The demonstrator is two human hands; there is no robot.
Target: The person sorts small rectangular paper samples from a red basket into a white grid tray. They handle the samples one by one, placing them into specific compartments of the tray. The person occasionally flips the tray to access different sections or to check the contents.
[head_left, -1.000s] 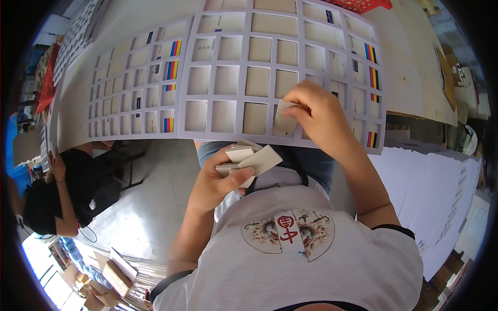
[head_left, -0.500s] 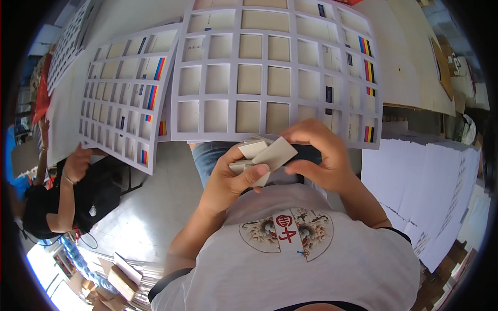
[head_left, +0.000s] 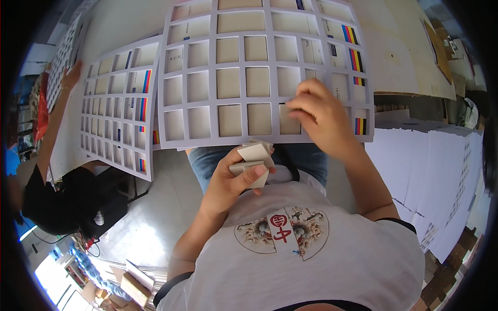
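My left hand (head_left: 236, 176) is closed around a loose stack of small beige cardboard pieces (head_left: 254, 153), held in front of my shirt just below the near edge of a white grid sheet (head_left: 218, 140). My right hand (head_left: 324, 122) reaches over the sheet's near rows, with thumb and fingers pinched at the upper part of one beige cardboard piece (head_left: 289, 123) in a bottom-row cell. The fingers hide part of that piece. Similar beige pieces fill the two middle columns; other cells show white bottoms.
Left of my sheet leans a second grid sheet (head_left: 116, 103) with colour bars. A co-worker's arm (head_left: 54, 124) reaches toward another sheet (head_left: 59, 49) at the far left. A tall stack of white sheets (head_left: 420, 176) stands right, below a pale tabletop (head_left: 402, 57).
My right hand has moved up from the stack to a bottom-row cell with a piece. My left hand keeps holding the stack. The co-worker's arm has reached farther up.
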